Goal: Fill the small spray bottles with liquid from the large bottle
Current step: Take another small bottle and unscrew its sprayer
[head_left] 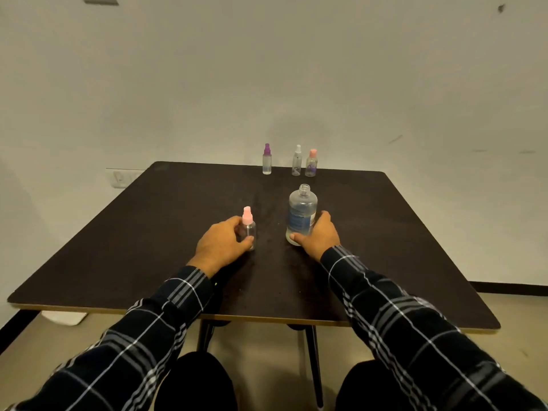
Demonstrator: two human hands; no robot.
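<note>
Clear spray bottles: 4 | large bottle (301, 216): 1, uncapped; right hand (318, 236) fingers grasp it | left hand (221, 243) grasps pink-capped one (248, 228)

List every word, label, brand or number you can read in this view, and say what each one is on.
No text can be read.
Large bottle, held by the right hand: blue and white label, print too blurred to read.
Far bottle with the pink cap: purple marking, too small to tell if it is text.
Pink-capped spray bottle in the left hand: no label visible.
</note>
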